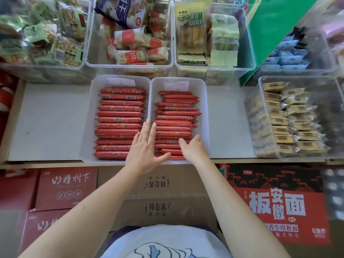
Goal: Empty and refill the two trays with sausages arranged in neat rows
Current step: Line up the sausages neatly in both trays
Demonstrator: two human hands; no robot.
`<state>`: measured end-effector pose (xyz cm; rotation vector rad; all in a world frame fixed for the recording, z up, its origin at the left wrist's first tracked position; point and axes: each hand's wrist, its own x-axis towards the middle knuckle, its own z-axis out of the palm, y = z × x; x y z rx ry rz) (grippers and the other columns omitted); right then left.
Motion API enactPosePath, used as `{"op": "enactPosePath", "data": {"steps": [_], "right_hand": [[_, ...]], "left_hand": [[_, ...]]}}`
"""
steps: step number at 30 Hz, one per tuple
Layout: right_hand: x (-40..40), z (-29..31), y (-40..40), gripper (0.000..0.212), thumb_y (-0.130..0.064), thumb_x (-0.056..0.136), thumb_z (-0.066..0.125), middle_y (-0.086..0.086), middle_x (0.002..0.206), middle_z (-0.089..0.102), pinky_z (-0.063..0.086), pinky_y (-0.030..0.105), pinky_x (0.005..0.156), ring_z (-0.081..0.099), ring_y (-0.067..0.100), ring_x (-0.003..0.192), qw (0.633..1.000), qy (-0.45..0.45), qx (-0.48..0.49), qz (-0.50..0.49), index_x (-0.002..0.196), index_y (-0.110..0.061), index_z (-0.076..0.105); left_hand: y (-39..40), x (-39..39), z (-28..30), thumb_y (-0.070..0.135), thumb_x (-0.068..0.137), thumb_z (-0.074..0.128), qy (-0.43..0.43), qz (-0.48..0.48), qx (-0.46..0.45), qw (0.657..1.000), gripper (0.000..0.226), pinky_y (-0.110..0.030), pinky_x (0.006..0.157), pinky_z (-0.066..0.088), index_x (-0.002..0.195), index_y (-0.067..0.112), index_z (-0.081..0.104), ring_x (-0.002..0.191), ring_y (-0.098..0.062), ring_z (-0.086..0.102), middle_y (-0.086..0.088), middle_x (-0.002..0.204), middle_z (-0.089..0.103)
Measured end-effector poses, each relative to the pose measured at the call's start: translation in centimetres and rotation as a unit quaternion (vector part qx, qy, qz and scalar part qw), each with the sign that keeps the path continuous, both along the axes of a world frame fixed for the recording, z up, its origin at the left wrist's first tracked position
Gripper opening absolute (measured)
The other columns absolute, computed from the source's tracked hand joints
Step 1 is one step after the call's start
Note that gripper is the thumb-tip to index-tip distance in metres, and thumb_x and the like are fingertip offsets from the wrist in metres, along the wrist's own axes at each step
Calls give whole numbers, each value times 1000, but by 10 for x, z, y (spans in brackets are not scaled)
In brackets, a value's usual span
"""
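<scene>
Two white trays stand side by side on the shelf. The left tray point(87, 125) holds red sausages point(119, 114) stacked in neat rows. In the right tray point(203, 116) the red sausages point(176, 112) lie in looser, slightly staggered rows. My left hand point(144, 151) lies flat with fingers spread over the wall between the two trays, touching sausages at the near end. My right hand point(193, 147) rests on the near sausages of the right tray, fingers curled loosely, holding nothing that I can see.
Clear bins of packaged snacks point(130, 43) line the back of the shelf. Another clear bin of wrapped cakes point(290, 120) stands to the right. Red and brown cartons point(67, 187) sit below the shelf edge. A green box point(270, 30) leans at the back right.
</scene>
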<state>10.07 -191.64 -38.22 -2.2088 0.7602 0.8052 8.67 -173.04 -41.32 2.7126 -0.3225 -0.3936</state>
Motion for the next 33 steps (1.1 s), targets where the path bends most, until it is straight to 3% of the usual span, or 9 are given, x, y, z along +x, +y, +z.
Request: {"op": "enactPosePath", "data": {"steps": [3, 5, 10, 14, 18, 23, 28, 33], "right_hand": [[4, 4, 6, 81, -56, 94, 48, 13, 151, 39, 42, 42, 99, 46, 32, 132, 999, 0, 36, -11, 151, -7, 18], [6, 9, 4, 81, -57, 92, 51, 11, 152, 38, 40, 43, 103, 45, 31, 133, 997, 1, 74, -27, 150, -9, 21], [-2, 17, -10, 75, -55, 101, 35, 14, 157, 31, 35, 44, 110, 36, 33, 141, 999, -12, 31, -31, 153, -6, 15], [2, 19, -1, 98, -76, 91, 26, 13, 161, 23, 30, 49, 113, 30, 34, 145, 998, 46, 26, -21, 157, -7, 3], [6, 14, 6, 116, -90, 78, 31, 12, 161, 24, 29, 52, 113, 29, 34, 145, 996, 70, 41, -22, 157, -11, 1], [4, 9, 10, 121, -89, 73, 43, 13, 161, 22, 32, 51, 112, 30, 33, 145, 995, 46, 69, -50, 157, -12, 3], [2, 4, 7, 121, -89, 75, 41, 19, 160, 21, 34, 52, 110, 30, 37, 144, 998, 56, -25, 8, 157, -13, -4], [12, 4, 11, 122, -94, 72, 31, 10, 165, 11, 23, 52, 116, 22, 33, 148, 992, 93, 77, -40, 156, -16, -14]], "left_hand": [[0, -1, 1, 82, 79, 44, 2, 0, -5, 1000, 116, -42, 125, 8, 157, 20, -16, 151, -12, -17, 3, 162, -30], [0, -1, 2, 82, 78, 45, 2, 1, -9, 1000, 117, -42, 125, 8, 157, 20, -16, 151, -12, -17, 2, 162, -29], [0, -1, 4, 83, 78, 47, 2, -2, -11, 1000, 119, -41, 125, 8, 157, 20, -16, 151, -12, -17, 2, 162, -29], [0, -1, 3, 83, 77, 45, -1, 0, -15, 1000, 119, -41, 125, 8, 157, 19, -15, 151, -12, -17, 2, 162, -30], [0, 0, 3, 82, 78, 45, -3, -1, -12, 1000, 118, -39, 125, 6, 157, 19, -15, 151, -12, -18, 2, 161, -31], [0, -1, 3, 82, 78, 46, -4, 0, -16, 1000, 117, -40, 125, 7, 157, 19, -14, 151, -12, -18, 3, 161, -31], [0, -1, 4, 83, 78, 45, -1, 1, -18, 1000, 118, -41, 125, 8, 157, 19, -14, 151, -13, -16, 3, 161, -31], [-1, -1, 4, 83, 77, 45, -2, 1, -15, 1000, 118, -41, 125, 9, 158, 20, -12, 152, -13, -15, 3, 161, -30]]}}
